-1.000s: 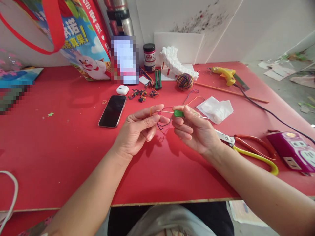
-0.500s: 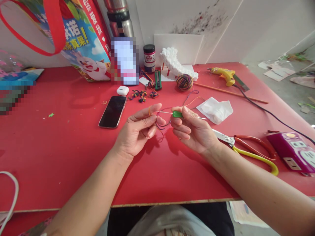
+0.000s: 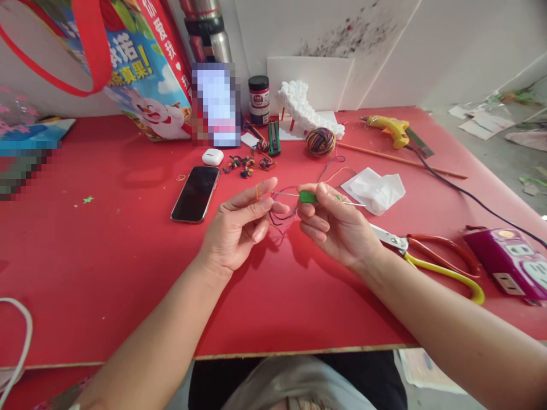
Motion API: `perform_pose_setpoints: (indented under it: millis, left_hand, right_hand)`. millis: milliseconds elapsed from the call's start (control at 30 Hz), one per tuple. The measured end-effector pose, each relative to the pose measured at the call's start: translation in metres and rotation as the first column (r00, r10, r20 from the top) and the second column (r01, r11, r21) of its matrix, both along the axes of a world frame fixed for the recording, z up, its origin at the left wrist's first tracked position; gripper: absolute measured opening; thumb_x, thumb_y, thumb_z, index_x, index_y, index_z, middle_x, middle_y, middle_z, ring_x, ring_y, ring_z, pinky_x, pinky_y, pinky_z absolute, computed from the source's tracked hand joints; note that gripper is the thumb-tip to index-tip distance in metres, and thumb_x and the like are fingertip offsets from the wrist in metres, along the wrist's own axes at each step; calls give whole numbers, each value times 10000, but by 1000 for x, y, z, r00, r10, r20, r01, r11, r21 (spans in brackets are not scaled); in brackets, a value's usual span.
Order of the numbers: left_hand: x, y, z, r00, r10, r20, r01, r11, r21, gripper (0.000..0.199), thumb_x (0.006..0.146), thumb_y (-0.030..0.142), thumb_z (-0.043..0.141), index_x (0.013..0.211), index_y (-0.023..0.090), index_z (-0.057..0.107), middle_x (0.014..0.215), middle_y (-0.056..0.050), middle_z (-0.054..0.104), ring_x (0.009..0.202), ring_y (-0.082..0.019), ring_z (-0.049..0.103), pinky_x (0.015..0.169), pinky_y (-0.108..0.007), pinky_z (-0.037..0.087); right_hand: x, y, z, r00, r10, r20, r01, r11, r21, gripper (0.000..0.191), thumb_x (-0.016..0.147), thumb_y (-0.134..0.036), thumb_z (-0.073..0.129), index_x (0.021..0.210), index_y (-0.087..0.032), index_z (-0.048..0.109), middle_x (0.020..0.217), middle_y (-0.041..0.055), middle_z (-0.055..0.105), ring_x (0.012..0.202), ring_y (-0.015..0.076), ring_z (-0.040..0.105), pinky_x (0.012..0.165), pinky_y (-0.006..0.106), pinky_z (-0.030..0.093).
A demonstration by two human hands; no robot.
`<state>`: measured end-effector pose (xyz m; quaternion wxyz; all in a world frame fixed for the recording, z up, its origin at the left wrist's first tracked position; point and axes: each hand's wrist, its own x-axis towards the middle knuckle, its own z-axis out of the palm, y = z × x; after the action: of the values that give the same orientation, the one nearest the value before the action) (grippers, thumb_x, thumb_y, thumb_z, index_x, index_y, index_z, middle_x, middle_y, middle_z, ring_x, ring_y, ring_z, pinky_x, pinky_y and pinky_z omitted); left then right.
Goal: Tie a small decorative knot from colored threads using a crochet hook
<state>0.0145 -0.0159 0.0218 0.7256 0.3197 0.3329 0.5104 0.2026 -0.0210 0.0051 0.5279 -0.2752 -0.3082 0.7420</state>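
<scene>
Left hand (image 3: 231,230): grip pinched yarn (image 3: 257,192), edged slightly leftward, widening working room. Right hand (image 3: 342,228): grip clasped hook (image 3: 307,197).

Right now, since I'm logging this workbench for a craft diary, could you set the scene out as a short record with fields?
Surface: red tabletop
Left hand: holds yarn, an orange strand across its index finger
Right hand: grips a green-handled hook, shaft pointing toward the left hand
Beyond the hands: multicoloured yarn ball
Left side: dark-screened phone, white case
Right side: red-and-yellow-handled pliers, partly hidden; yellow glue gun
Hook tip: too fine to tell
</scene>
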Motion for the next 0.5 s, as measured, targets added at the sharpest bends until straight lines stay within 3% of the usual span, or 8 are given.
perform_pose_setpoints:
  millis: [300,500]
  left_hand:
    - [3,-2,-4,990,99,-102,-96,995,37,234,793,127,872,990,247,909,829,-94,856,391,-28,543,389,-104,394]
    - [11,-1,3,992,119,31,-112,979,-171,324,922,-14,662,916,212,895,743,-66,832,330,-5,466,378,-95,379]
  right_hand:
    - [-8,-11,2,964,-223,144,187,955,231,217,943,-406,832,984,-198,785,744,-29,669,517,71,543,468,222,519]
    - [-21,-21,-6,909,-371,189,276,876,396,245,991,-437,782,1075,-212,733,784,-31,689,558,93,645,547,261,607]
